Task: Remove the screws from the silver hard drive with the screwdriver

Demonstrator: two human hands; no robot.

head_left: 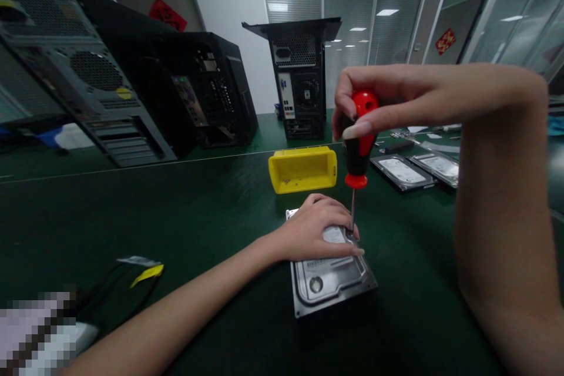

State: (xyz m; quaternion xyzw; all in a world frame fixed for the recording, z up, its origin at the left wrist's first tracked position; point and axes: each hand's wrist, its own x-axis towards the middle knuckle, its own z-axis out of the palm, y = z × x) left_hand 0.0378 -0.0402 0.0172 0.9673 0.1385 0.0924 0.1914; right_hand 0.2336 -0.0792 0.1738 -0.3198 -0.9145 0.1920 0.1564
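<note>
A silver hard drive [330,294] lies label side up on the dark green table. My left hand [319,226] spans its top, thumb and fingers closed around the casing and holding it down. In my right hand [365,106] is a red and black screwdriver [359,153], gripped by the handle and pointing straight down. Its shaft meets the drive near the right edge, beside my left fingertips. The exact tip and any screw under it are too small to make out. Just behind the drive stands a yellow plastic bin [303,170] with a few tiny pieces inside.
Two more hard drives [403,171] lie at the right, near scattered small parts. A black computer tower [304,82] stands at the back, with other opened computer cases [202,88] to the left. Cables with a yellow tag [148,274] rest at the lower left.
</note>
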